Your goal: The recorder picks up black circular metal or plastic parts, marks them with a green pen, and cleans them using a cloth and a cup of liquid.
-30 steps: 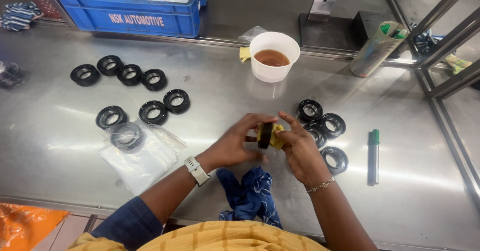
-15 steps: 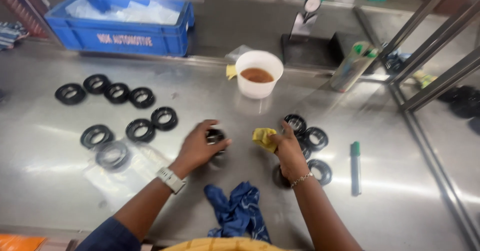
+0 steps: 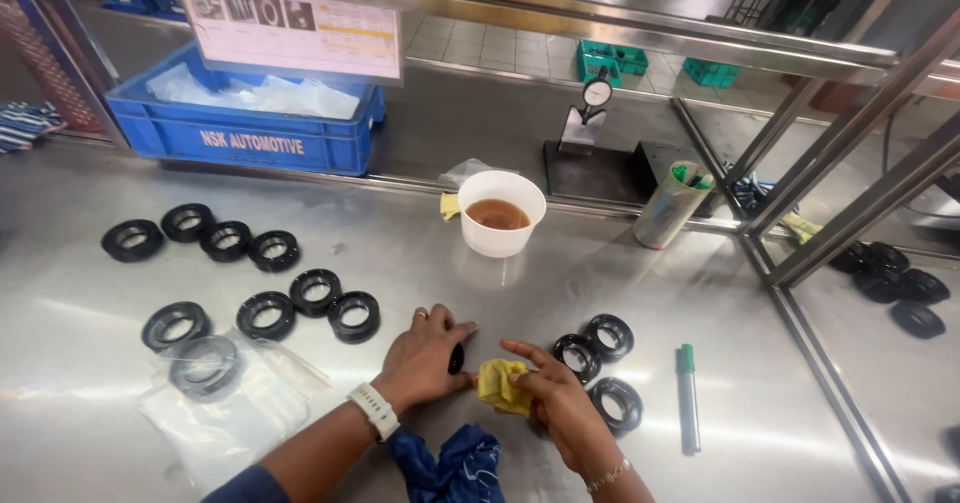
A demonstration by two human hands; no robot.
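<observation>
The left hand [image 3: 425, 355] lies palm-down on the steel table [image 3: 120, 323], covering a black ring [image 3: 457, 359] whose edge shows at its three o'clock side. The right hand [image 3: 560, 413] pinches a yellow cloth [image 3: 500, 385] just beside that ring. Three black rings [image 3: 598, 358] lie at one o'clock from the right hand, a green marker [image 3: 688, 395] at three o'clock. A white cup [image 3: 502, 213] of brown liquid stands at twelve o'clock. A blue cloth [image 3: 450, 468] lies at six o'clock.

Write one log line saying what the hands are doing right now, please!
left hand: covers black ring on steel table | right hand: holds yellow cloth | nearby: three black rings, white cup
</observation>
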